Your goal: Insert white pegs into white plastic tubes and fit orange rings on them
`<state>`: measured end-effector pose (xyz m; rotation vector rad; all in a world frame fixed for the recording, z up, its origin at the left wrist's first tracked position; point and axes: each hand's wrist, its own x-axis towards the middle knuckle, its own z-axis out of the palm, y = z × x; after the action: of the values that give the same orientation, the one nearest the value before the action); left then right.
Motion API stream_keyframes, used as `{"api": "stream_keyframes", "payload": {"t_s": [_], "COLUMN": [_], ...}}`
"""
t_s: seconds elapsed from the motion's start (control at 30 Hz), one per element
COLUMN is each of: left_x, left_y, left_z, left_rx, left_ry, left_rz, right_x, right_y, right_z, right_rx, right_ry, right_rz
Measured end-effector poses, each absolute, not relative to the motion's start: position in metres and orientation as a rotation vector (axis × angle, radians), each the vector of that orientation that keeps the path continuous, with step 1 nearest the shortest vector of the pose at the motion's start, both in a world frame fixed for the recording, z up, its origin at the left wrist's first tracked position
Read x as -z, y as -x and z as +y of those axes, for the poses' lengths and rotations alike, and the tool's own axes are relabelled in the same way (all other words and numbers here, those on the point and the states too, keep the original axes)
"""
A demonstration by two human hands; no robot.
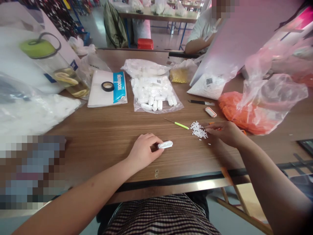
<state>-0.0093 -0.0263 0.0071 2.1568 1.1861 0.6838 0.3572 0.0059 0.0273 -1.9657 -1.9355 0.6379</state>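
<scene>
Between the thumb and fingers of my left hand (146,148) is a white plastic connector housing (165,145), its row of small openings turned toward me. My right hand (226,133) reaches to the right edge of a pile of tiny white plastic pins (198,130). Its fingertips are drawn together there; whatever they pinch is too small to make out. Bits of orange plastic (243,132) show behind that hand. A lime-handled pick (181,125) lies just left of the pile. Farther back rests a white connector with an orange edge (210,112).
Behind the pick lies an opened bag of white connectors (156,94). A knife (199,102) and a bag of orange parts (246,112) are to the right. On the left are a notebook (97,94) with black tape (107,86) and a bottle (57,63). Another person (201,32) sits opposite.
</scene>
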Motion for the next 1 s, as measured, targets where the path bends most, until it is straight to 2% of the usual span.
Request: {"api": "stream_keyframes", "payload": {"t_s": [0.33,0.63,0.7,0.83,1.0], "left_x": [-0.009,-0.006,-0.005,-0.006,-0.007], "left_y": [0.008,0.008,0.008,0.008,0.008], "left_z": [-0.026,-0.026,-0.027,-0.027,-0.026], "left_rx": [-0.681,-0.699,-0.706,-0.707,-0.692], "left_ry": [-2.157,-2.153,-2.148,-2.143,-2.160], "left_rz": [1.188,1.195,1.198,1.205,1.169], "right_x": [-0.018,-0.030,-0.040,-0.054,-0.044], "right_y": [-0.358,-0.341,-0.320,-0.261,-0.212], "right_z": [0.007,0.002,-0.005,-0.020,-0.025], "right_rx": [-0.429,-0.462,-0.488,-0.710,-0.850], "right_ry": [2.071,2.066,1.980,1.531,1.280], "right_rz": [-1.999,-1.936,-1.874,-2.008,-2.195]}}
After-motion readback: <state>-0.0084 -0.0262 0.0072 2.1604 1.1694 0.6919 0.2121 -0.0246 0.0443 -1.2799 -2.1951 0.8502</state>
